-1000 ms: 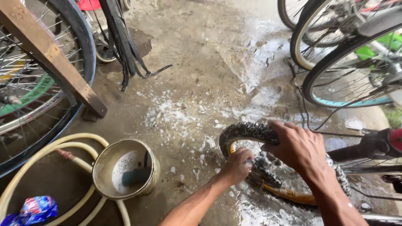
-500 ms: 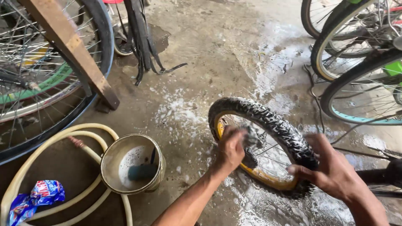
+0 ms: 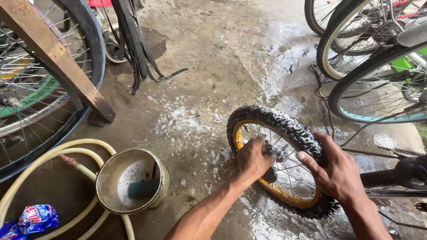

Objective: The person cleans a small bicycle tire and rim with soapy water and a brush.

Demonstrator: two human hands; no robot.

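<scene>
Already the concrete around the work is wet and flecked with suds. At the far left lie a blue packet and a looped hose, then a bucket with foamy water and a brush inside. Next, the left hand is closed on a grey rag, pressed to the spokes of a small wheel standing on the floor. The right hand is clamped over its knobby tyre, steadying it. By my reading the scrubbing is midway: lather shows on the spokes and the yellow rim, and no rinsing is seen.
</scene>
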